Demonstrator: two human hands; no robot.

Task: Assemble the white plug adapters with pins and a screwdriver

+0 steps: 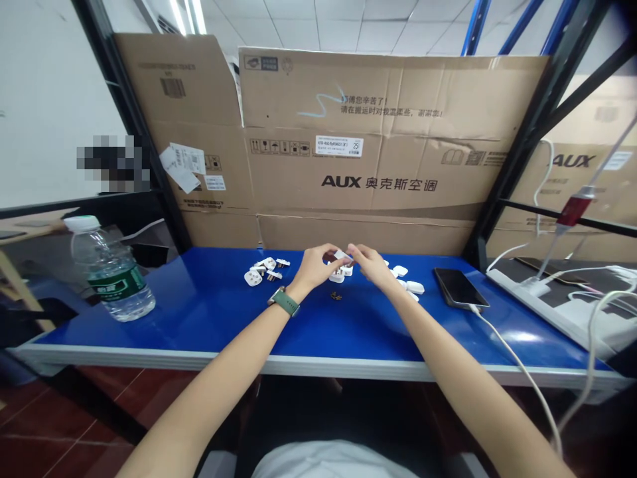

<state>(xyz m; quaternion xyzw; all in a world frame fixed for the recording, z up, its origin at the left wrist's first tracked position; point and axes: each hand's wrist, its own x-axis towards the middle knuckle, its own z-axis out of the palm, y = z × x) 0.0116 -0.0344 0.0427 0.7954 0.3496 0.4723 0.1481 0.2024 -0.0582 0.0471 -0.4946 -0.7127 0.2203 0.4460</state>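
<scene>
Near the left end of the glossy blue tabletop with a pale metal edge strip (199,315), a clear plastic water bottle with a white cap and green label (113,279) is stood upright. A wide stretch of blue surface is left between it and a loose cluster of white plastic plug parts with metal pins (253,277), set well back from the front edge.

Beside the cluster, the left hand (313,267), below which a green-strapped wristwatch (286,302) is worn, is mostly closed; a small flat white piece (342,255) is pinched at its fingertips, above the middle of the table. Below the piece, a white plug body (336,275) is seen, and nearer the front edge a little pile of brass-coloured parts (336,296).

The piece's right end is met by the curled fingers of the right hand (367,263); whether it is gripped there cannot be told. White rounded plastic shells (415,287) are scattered beyond that wrist. Farther right, a black phone (461,287) is plugged into a white cable (517,358), which is draped over the front edge.
</scene>
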